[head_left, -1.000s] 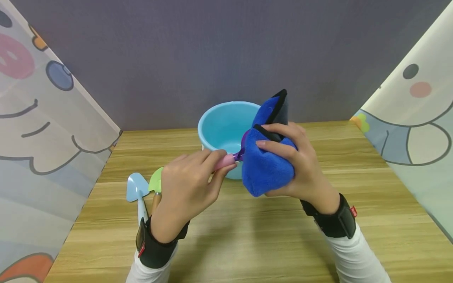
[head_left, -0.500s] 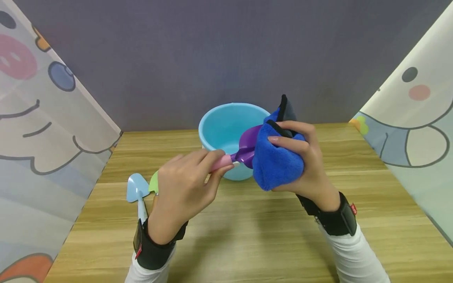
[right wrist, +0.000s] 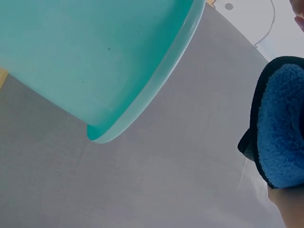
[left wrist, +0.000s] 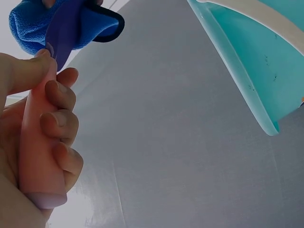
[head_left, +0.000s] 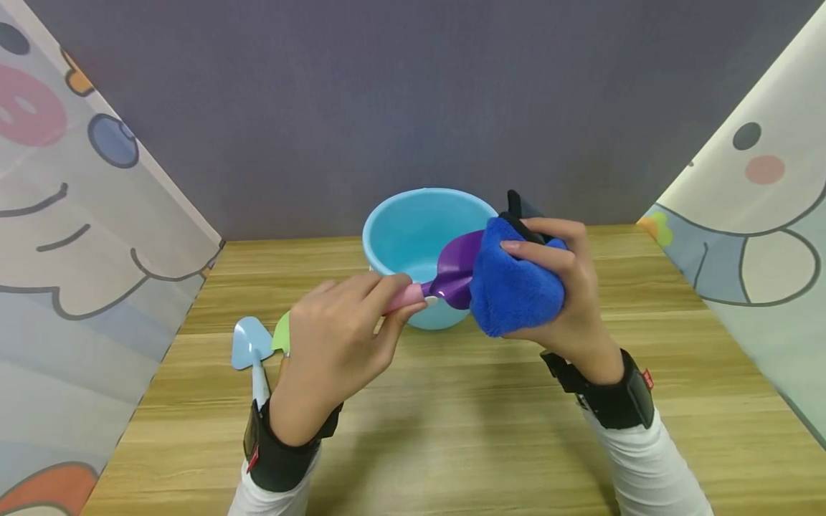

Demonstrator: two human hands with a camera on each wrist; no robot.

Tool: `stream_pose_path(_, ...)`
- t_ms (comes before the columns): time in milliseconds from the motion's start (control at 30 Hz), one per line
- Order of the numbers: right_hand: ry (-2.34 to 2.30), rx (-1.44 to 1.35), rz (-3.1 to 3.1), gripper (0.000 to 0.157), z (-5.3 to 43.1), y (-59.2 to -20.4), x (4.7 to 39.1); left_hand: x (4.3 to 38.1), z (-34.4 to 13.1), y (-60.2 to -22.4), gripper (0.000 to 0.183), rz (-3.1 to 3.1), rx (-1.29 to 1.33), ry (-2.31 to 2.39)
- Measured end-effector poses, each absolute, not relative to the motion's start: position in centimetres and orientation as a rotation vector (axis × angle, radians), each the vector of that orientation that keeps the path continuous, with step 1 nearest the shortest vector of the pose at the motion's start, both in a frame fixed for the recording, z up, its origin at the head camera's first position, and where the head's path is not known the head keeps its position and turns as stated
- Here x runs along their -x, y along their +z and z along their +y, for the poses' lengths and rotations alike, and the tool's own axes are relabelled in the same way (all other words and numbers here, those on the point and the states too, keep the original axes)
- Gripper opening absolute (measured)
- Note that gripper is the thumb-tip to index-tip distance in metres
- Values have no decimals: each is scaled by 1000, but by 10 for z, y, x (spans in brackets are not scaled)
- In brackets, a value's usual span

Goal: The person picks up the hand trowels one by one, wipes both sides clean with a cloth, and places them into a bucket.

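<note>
In the head view my left hand (head_left: 345, 344) grips the pink handle of a toy shovel (head_left: 457, 269) with a purple blade; the left wrist view shows thumb and fingers wrapped round that handle (left wrist: 40, 147). The blade points right, held up in front of the bucket. My right hand (head_left: 568, 294) holds a blue plush cloth (head_left: 516, 287) with black edging, folded round the blade's far end, which it hides. At the right edge of the right wrist view, part of the cloth (right wrist: 282, 123) shows.
Behind the hands a light blue bucket (head_left: 403, 215) stands on the wooden table (head_left: 452, 444), near the grey back wall (head_left: 387, 107). A light blue toy shovel (head_left: 250, 344) and a green tool (head_left: 281, 333), partly hidden by the left hand, lie at left.
My right hand has drawn the cloth to the right along the blade, so more of the purple shows. The left hand has shifted slightly left, still holding the handle.
</note>
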State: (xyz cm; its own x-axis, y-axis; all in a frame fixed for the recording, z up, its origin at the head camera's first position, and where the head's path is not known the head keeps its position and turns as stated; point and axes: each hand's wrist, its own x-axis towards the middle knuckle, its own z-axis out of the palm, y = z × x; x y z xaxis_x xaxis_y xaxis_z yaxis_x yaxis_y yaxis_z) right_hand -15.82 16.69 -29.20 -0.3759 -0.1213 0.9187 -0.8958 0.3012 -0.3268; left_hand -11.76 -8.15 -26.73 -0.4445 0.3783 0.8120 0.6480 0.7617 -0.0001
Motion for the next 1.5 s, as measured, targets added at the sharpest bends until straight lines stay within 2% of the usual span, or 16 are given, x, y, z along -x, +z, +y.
stream_pose_path(367, 1190, -803, -1698, 76, 171, -289, 159, 120, -82, -269, 22, -2089, 753, -409)
stream_pose_path(833, 1191, -720, -1730, 78, 173, -295, 161, 120, -84, -275, 35, -2188, 717, -352)
stream_pose_path(1500, 1163, -637, -1592, 70, 178, -293, 171, 125, -85, -276, 22, -2283, 730, -392)
